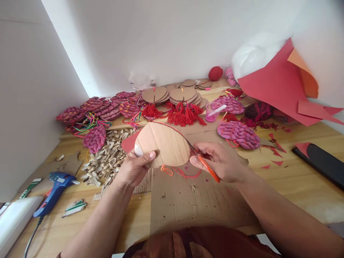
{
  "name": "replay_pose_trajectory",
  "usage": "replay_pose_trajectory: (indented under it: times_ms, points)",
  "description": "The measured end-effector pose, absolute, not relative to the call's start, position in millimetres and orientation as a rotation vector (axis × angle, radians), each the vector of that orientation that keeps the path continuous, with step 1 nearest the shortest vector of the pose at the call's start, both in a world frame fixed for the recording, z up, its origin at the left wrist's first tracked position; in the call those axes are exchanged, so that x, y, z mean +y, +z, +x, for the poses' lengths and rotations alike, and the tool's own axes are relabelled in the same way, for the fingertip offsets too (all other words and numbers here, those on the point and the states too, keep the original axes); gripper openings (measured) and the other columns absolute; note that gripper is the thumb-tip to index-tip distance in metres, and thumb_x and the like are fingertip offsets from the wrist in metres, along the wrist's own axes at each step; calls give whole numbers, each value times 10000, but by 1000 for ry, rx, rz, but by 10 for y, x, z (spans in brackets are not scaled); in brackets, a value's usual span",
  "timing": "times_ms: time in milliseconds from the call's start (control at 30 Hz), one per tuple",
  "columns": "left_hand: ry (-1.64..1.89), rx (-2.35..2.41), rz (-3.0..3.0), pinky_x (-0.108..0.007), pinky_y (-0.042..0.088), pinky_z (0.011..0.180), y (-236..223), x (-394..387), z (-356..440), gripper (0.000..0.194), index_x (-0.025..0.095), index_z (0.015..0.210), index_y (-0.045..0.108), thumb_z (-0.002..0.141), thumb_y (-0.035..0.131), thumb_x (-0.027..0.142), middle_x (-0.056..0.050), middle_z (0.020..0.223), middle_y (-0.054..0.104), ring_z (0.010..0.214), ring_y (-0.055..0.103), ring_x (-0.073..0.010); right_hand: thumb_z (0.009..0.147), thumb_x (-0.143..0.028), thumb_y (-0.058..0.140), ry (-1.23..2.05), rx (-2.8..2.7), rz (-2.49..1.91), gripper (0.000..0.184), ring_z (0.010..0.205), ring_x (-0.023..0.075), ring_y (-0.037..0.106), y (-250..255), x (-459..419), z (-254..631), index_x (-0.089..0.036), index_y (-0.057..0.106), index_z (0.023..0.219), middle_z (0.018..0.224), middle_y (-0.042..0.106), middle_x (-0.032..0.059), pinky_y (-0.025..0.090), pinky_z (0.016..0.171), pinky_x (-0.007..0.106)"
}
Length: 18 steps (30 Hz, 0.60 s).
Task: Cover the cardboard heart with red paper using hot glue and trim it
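Observation:
A rounded cardboard piece [166, 143] is pinched at its lower left by my left hand [135, 166], with the thumb on its face. Red paper [129, 143] shows behind it at the left and along its top edge. My right hand [220, 161] is closed on the orange-handled scissors [208, 168]; their blades lie along the right edge of the cardboard and red paper. How far the blades are apart is hard to make out. An orange yarn loop [167, 170] hangs below the piece, and a curled red strip [192, 175] is under it.
Nut shells [113, 147] are heaped at left, near a blue glue gun [55, 191]. Woven pink-purple pieces [238, 134], stacked cardboard discs [182, 95] with red tassels and a plastic cup [213, 113] stand behind. Red paper sheets [276, 82] lean at right, above a black object [319, 165].

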<state>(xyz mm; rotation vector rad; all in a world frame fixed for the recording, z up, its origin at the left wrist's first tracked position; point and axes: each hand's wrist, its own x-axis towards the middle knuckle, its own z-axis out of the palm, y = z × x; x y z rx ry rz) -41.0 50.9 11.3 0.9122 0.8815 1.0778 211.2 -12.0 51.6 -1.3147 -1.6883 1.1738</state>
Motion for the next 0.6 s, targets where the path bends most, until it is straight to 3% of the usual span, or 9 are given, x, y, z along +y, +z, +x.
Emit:
replay_pose_trajectory:
  times_ms: [400, 600]
  points:
    - [1084, 904, 889, -278, 632, 827, 96, 513, -396, 687, 220, 1216, 724, 572, 961, 250, -59, 944, 811, 892, 773, -231, 851, -486, 694, 1020, -1673, -1430, 525, 542, 86, 202, 518, -165, 2060, -226, 306, 611, 596, 228, -71, 145, 479, 275]
    - [1107, 896, 868, -293, 635, 830, 100, 516, -392, 688, 198, 1211, 726, 566, 965, 233, -66, 927, 809, 887, 775, -238, 857, -450, 704, 1015, -1675, -1438, 528, 534, 77, 198, 527, -190, 2070, -218, 299, 611, 573, 238, -77, 142, 467, 260]
